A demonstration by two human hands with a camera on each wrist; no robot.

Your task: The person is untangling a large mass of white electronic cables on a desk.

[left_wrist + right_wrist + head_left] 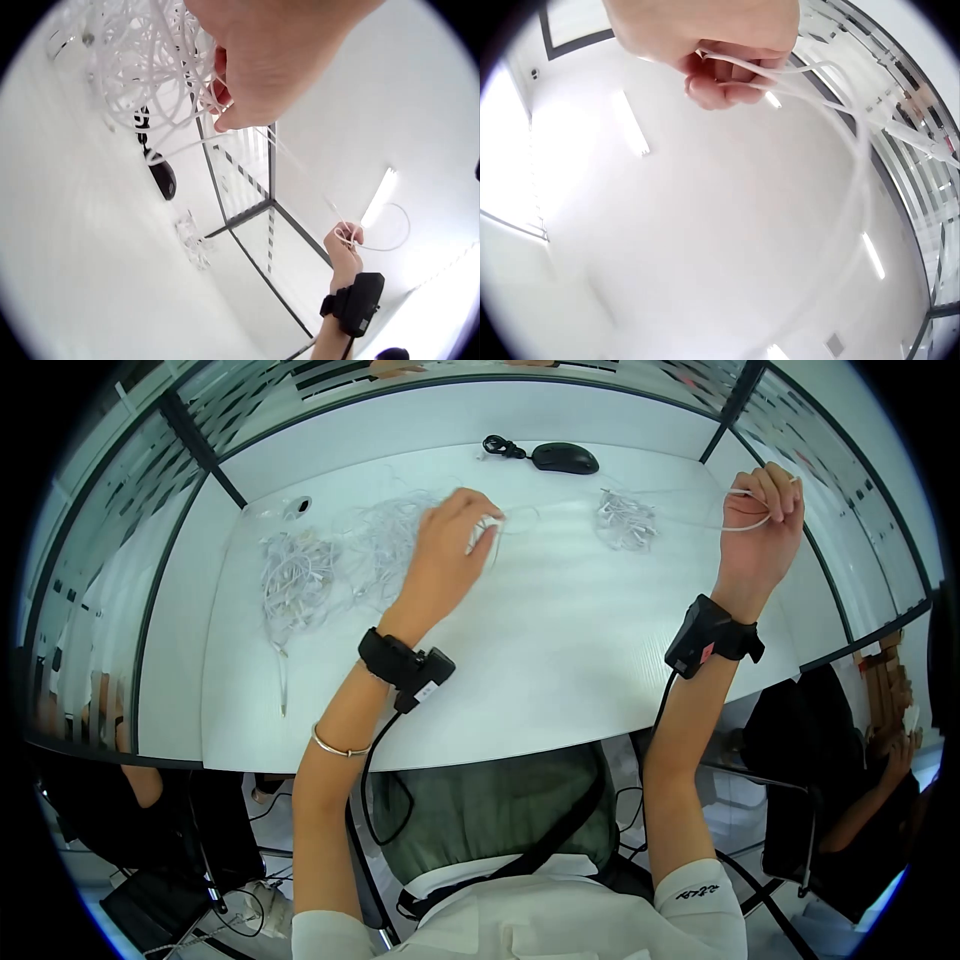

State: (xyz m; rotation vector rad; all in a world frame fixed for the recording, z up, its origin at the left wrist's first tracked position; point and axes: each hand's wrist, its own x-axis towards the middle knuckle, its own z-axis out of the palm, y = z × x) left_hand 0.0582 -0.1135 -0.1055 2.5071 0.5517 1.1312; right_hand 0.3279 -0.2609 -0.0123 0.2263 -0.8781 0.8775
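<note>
Raised at the right of the head view, my right hand (762, 530) grips a thin white cable (861, 146), its fingers curled round it. Loops of that cable hang out from the fist in the right wrist view. My left hand (447, 555) pinches white cable strands between thumb and fingers, at the edge of a loose cable tangle (385, 540). Thin strands stretch from the left hand across toward the right one. In the left wrist view, the tangled cables (146, 67) lie right beside the left fingers, and the back of the hand hides part of the grip.
Another white cable pile (298, 580) lies at the table's left, one end trailing toward the front edge. A smaller cable bundle (626, 520) sits between the hands, farther right. A black mouse (565, 457) with coiled cord rests near the back partition (430, 425). Seated people flank the desk.
</note>
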